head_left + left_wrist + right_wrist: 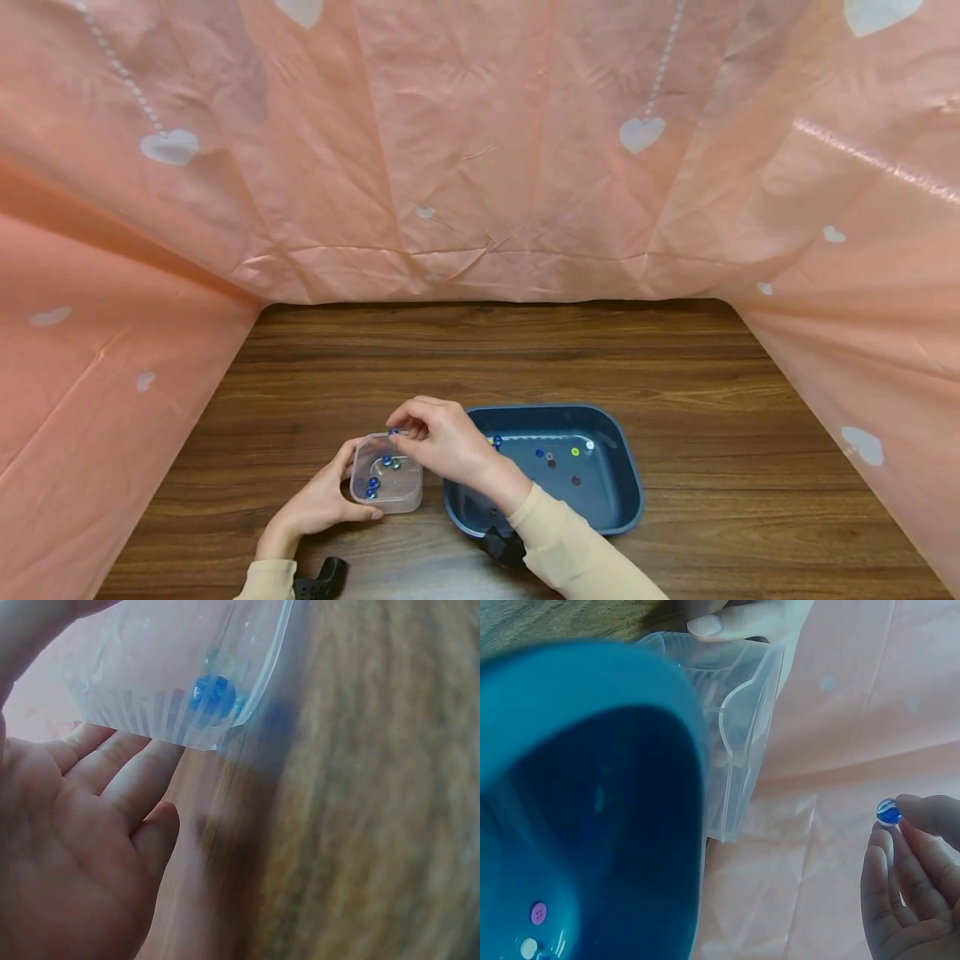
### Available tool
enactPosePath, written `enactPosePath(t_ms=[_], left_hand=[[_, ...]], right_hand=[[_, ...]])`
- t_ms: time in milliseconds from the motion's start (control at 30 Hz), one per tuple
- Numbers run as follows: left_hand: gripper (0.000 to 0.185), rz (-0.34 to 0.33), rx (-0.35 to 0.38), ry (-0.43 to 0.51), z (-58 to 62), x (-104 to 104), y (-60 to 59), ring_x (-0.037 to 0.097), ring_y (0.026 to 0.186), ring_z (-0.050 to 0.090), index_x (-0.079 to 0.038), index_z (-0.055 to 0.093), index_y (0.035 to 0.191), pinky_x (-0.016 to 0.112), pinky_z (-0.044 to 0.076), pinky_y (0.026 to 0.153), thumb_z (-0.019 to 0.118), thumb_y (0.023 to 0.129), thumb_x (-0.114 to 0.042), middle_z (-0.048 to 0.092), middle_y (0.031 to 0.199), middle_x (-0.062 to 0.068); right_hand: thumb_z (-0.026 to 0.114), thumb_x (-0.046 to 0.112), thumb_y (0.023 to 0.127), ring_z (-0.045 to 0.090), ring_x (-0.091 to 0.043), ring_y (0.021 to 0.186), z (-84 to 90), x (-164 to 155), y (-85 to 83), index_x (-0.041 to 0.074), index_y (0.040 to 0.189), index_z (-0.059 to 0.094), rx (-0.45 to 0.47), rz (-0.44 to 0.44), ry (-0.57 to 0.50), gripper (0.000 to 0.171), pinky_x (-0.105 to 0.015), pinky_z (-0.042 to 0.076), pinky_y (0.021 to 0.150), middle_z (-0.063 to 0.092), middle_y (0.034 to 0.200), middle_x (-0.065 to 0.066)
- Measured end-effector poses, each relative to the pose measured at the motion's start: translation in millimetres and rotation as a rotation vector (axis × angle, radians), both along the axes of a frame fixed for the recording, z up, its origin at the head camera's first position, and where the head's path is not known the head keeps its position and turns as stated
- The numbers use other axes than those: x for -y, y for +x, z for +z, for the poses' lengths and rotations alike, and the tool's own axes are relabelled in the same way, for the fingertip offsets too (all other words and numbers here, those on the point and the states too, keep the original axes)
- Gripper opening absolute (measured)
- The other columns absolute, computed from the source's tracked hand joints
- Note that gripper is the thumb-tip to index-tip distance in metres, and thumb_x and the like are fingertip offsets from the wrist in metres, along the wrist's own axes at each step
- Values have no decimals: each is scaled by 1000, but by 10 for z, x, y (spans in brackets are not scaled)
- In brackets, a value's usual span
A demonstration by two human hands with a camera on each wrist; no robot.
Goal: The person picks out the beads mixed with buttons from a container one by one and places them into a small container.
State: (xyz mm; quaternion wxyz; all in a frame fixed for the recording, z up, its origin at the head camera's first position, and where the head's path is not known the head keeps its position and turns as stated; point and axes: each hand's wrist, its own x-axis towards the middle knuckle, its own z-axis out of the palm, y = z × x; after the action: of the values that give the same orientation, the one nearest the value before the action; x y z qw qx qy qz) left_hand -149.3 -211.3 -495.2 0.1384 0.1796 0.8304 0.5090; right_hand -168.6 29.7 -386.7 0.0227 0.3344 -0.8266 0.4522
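Note:
My left hand (318, 502) holds a clear plastic box (401, 502), thumb along its near side and fingers round its far left side. Several blue marbles (372, 483) and a greenish one (396, 464) lie inside. In the left wrist view a blue marble (213, 696) shows through the ribbed wall of the box. Over the far edge of the box, my right hand (453, 442) pinches a blue-and-white swirled marble (888, 813) between thumb and fingertips.
Right of the box stands a dark blue basin (633, 487), partly covered by my right forearm. In it lie a yellow-green button (575, 452), a blue marble (497, 442) and several other small buttons. Pink cloth with hearts (487, 167) hangs round the wooden table (465, 350).

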Motion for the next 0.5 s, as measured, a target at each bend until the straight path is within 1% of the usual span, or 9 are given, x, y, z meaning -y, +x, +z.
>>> enactPosePath(t_ms=[300, 500], left_hand=[[94, -11, -5, 9, -12, 3, 3, 39, 123, 53, -5, 28, 145, 31, 42, 94, 87, 74, -21, 51, 137, 24], [92, -13, 14, 4, 7, 0, -2, 37, 121, 54, -4, 28, 143, 31, 42, 93, 87, 74, -20, 55, 133, 22]], right_hand=[[71, 6, 89, 55, -5, 72, -3, 29, -10, 7, 99, 71, -4, 25, -1, 10, -17, 46, 65, 68, 92, -8], [71, 5, 88, 55, -5, 72, -4, 38, -16, 6, 100, 71, -27, 24, 5, 12, -16, 45, 65, 68, 93, -6]])
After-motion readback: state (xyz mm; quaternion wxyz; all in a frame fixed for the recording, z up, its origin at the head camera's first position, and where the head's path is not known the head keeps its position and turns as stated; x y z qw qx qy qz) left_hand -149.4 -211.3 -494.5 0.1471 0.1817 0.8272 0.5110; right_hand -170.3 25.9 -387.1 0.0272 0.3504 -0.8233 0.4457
